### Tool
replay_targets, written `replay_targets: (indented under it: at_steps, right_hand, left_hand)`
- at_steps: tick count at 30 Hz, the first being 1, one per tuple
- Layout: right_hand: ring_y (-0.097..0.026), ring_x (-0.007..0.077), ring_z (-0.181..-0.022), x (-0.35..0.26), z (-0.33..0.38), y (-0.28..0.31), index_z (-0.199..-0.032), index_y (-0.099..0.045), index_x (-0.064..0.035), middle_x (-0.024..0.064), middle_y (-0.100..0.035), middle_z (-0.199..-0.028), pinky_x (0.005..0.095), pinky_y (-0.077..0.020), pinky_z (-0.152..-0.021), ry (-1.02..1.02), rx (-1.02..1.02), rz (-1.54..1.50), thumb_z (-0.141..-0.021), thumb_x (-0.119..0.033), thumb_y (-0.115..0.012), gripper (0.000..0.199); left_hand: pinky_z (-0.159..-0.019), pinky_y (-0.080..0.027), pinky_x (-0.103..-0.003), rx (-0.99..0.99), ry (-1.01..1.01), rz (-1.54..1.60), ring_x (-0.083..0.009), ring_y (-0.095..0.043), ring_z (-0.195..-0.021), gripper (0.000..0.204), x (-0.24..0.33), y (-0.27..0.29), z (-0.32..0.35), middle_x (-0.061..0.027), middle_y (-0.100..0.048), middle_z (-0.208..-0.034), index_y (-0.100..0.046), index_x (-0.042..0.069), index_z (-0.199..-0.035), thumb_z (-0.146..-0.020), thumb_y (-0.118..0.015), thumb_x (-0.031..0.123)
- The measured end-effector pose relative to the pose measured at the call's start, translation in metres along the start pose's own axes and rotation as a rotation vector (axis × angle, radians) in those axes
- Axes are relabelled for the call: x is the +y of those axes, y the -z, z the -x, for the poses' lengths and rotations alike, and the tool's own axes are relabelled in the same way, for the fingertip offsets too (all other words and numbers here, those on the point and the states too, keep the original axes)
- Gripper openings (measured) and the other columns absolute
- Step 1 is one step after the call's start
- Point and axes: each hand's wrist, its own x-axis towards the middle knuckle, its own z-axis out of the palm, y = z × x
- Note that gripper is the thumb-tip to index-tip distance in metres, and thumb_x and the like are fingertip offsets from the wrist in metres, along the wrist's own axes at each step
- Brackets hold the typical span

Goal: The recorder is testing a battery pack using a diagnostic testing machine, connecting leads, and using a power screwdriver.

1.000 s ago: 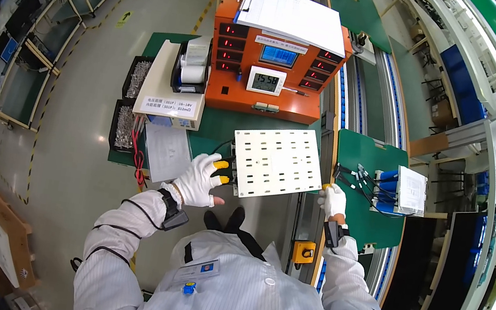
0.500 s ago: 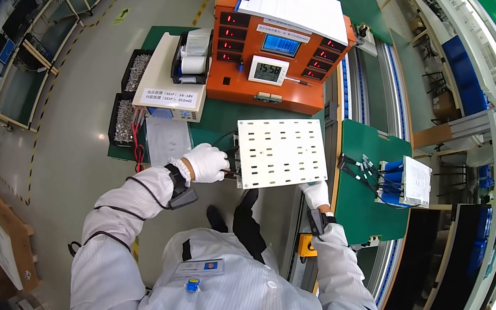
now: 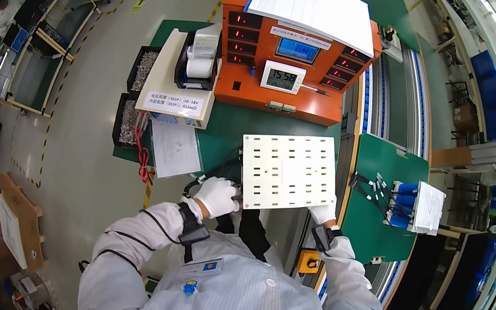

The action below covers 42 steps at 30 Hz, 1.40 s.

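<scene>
Two gloved hands hold the white slotted plate (image 3: 289, 171) by its near corners: left hand (image 3: 217, 196) gripping bottom-left, right hand (image 3: 323, 212) bottom-right. Plate lies flat just ahead on the green bench (image 3: 225, 132), long axis sideways, orange tester (image 3: 287, 64) beyond.

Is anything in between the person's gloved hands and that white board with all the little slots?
No. The left hand and right hand both already touch the white slotted board at its near edge, one at each corner.

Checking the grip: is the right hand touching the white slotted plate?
Touching. The head view shows the right hand gripping the plate's lower right corner.
</scene>
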Motion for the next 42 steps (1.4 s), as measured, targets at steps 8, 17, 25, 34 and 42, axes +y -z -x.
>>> replay_targets:
  at_steps: [8,17,25,34,42]
  right_hand:
    - [-0.07,0.0244,-0.094,-0.017,-0.013,0.012,-0.113,-0.064,-0.0033,0.0113,-0.071,-0.104,0.0329,-0.0552,-0.081,-0.199,-0.014,-0.329,-0.079,-0.016,-0.076,0.039]
    - [-0.065,0.0164,-0.084,-0.066,-0.078,0.081,-0.114,-0.062,0.0051,0.0095,-0.07,-0.093,0.0309,-0.0541,-0.079,-0.407,-0.172,-0.677,-0.064,0.001,-0.068,0.05]
    - [-0.067,0.0168,-0.072,-0.059,-0.074,0.059,-0.1,-0.067,0.006,0.0148,-0.07,-0.083,0.0316,-0.0548,-0.069,-0.666,-0.12,-0.455,-0.077,-0.019,-0.069,0.034]
    - [-0.065,0.0198,-0.066,-0.015,-0.06,0.045,-0.106,-0.063,0.0037,0.0114,-0.069,-0.081,0.0319,-0.0526,-0.066,-0.332,-0.079,-0.455,-0.089,-0.023,-0.059,0.032]
    - [-0.06,0.0181,-0.11,-0.01,0.029,0.056,-0.13,-0.051,0.0002,0.0119,-0.061,-0.118,0.0312,-0.0483,-0.095,-0.5,-0.257,-0.847,-0.083,0.006,-0.057,0.048]
  left_hand:
    - [-0.058,-0.05,-0.042,0.283,-0.014,0.16,-0.0313,-0.063,-0.06,0.033,0.021,-0.022,-0.018,-0.0125,-0.066,-0.075,-0.071,0.01,-0.088,-0.07,-0.075,0.038]
    - [-0.066,-0.055,-0.038,0.396,0.172,0.638,-0.0335,-0.069,-0.073,0.048,0.023,0.071,-0.051,-0.0187,-0.07,-0.084,-0.071,0.004,-0.1,-0.068,-0.083,0.037]
    - [-0.071,-0.052,-0.032,0.187,0.411,0.965,-0.0182,-0.066,-0.074,0.04,0.009,0.052,-0.065,-0.014,-0.072,-0.085,-0.069,-0.005,-0.101,-0.076,-0.081,0.024]
    - [-0.071,-0.05,-0.031,-0.05,0.371,0.827,-0.0143,-0.061,-0.074,0.034,-0.018,0.046,-0.058,-0.0105,-0.069,-0.082,-0.068,-0.002,-0.101,-0.086,-0.073,0.028]
    - [-0.073,-0.052,-0.036,-0.2,0.273,0.649,-0.0299,-0.066,-0.081,0.029,-0.022,0.047,0.009,-0.018,-0.067,-0.088,-0.067,0.0,-0.101,-0.075,-0.062,0.011]
